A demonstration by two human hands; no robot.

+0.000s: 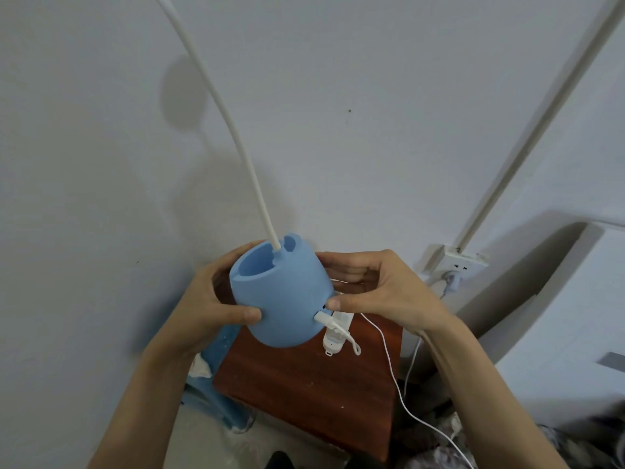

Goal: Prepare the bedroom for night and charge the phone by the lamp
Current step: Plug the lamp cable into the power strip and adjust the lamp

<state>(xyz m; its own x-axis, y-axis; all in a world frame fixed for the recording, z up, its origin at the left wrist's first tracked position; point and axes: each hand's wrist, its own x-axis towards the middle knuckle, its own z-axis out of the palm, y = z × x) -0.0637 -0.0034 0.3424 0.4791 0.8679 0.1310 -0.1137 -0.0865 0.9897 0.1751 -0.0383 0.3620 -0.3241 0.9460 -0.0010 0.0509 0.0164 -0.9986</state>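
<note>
At the lower left of the frame the left hand (216,299) wraps the side of the blue lamp base (280,296), thumb pressed to its front. The base sits at centre, tilted and lifted off the reddish-brown worktop (304,384); it is a matte, rounded cup with an open top, a white gooseneck (233,137) rising toward the upper left. Right of centre, the right hand (382,292) cups the other side, thumb just above the white cable plug (324,318) in its port. This looks like positioning the lamp; next it likely needs setting down upright. No phone is visible.
</note>
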